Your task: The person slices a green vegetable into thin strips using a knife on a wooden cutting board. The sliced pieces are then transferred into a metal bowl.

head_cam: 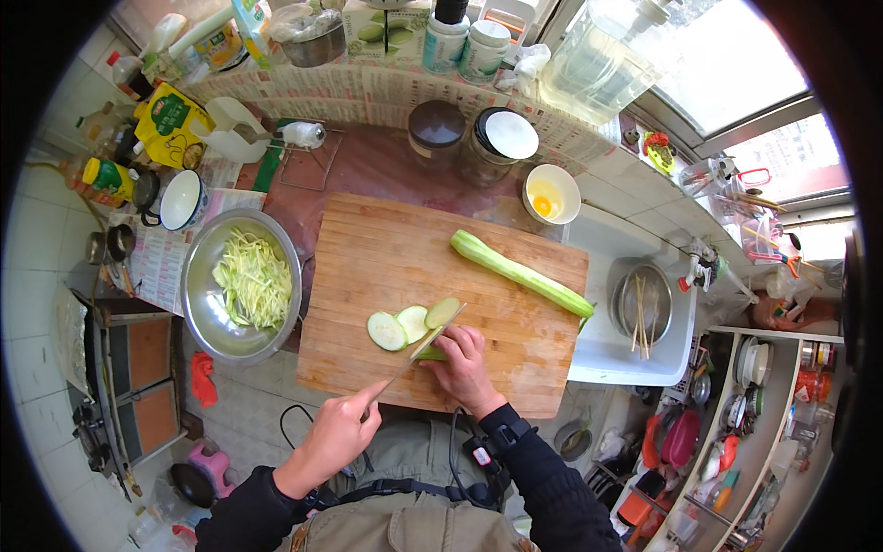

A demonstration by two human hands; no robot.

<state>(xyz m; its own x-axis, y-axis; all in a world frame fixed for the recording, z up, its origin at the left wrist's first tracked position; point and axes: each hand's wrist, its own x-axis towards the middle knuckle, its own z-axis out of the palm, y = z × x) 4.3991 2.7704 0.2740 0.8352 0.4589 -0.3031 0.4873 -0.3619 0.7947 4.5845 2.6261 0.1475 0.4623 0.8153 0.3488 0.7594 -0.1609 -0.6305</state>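
My left hand (339,428) grips the handle of a kitchen knife (422,346), its blade slanting up and to the right over the wooden cutting board (376,259). Close beside the blade, my right hand (465,367) holds down a piece of zucchini (432,354), mostly hidden by the fingers. Two pale round slices (387,332) overlap on the board to the left. Another slice (441,312) rests against the blade's far part. A long peeled zucchini (521,270) lies diagonally across the board's right side, its end at the board's edge.
Left of the board stands a steel bowl (196,324) holding shredded zucchini (254,279). A white bowl (571,186) with a cracked egg sits behind the board, near lidded jars (437,127). At right is a sink (624,369) containing a metal basin (666,303) and chopsticks (641,317).
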